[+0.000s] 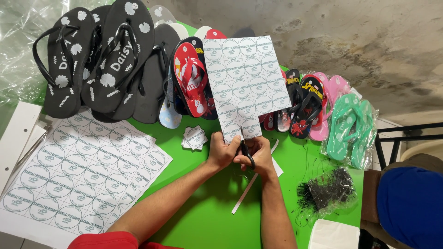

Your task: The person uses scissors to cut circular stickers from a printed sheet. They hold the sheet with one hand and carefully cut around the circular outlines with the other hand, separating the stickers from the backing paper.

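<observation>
My left hand (pixel 223 151) pinches the lower edge of a white sheet of round printed labels (pixel 247 78), held upright over the green table (pixel 207 216). My right hand (pixel 259 153) grips black-handled scissors (pixel 246 151) whose blades bite into the bottom of that sheet. A small stack of cut square labels (pixel 194 137) lies just left of my left hand. A thin paper offcut strip (pixel 244 193) rests on the table below my right wrist.
More label sheets (pixel 83 168) lie at the left. Flip-flops line the far edge: black ones (pixel 99 60), red and dark printed ones (pixel 191 78), pink and teal pairs (pixel 348 127). A bag of black ties (pixel 325 191) sits at the right, near a person in blue (pixel 410 207).
</observation>
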